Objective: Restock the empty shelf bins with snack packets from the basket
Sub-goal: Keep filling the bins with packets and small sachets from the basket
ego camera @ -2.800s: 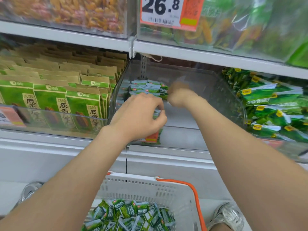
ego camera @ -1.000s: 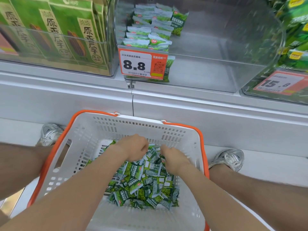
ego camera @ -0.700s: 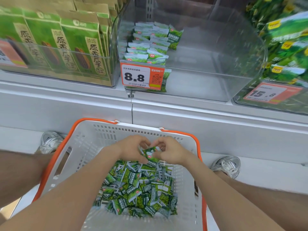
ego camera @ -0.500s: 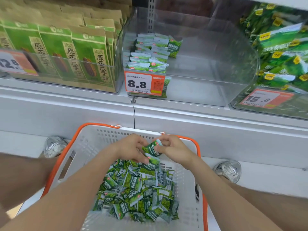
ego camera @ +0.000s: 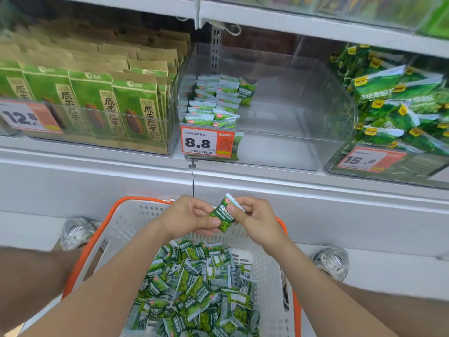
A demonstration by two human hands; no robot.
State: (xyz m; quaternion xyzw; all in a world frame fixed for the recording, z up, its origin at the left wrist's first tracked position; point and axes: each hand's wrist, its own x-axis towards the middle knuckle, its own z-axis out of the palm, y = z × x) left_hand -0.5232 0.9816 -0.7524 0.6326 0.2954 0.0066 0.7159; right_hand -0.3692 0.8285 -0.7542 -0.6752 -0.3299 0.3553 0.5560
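Both hands are over the far rim of the basket (ego camera: pixel 131 227) and share one small green snack packet (ego camera: pixel 221 211). The left hand (ego camera: pixel 192 216) pinches its lower left part between thumb and curled fingers. The right hand (ego camera: pixel 257 220) pinches the upper right part, thumb on the printed face. The packet is tilted, white sealed end up, clear of the loose pile of packets (ego camera: pixel 199 288) in the basket below. The target is the clear shelf bin (ego camera: pixel 286 147) behind the 8.8 price tag (ego camera: pixel 206 143). It holds a couple of neat rows of packets (ego camera: pixel 213 100) along its left side, and the rest of its floor is bare. Handling guess: very light, soft foil or plastic pillow pack with loose contents, a bit slick, crushes if squeezed hard. It's best taken by the flat crimped seals or lightly across the faces, not by the puffy middle. It looks like a single packet in the fingers, but another could be hidden behind it, hard to tell from this angle. Placing it needs it upright and aligned beside the existing rows.
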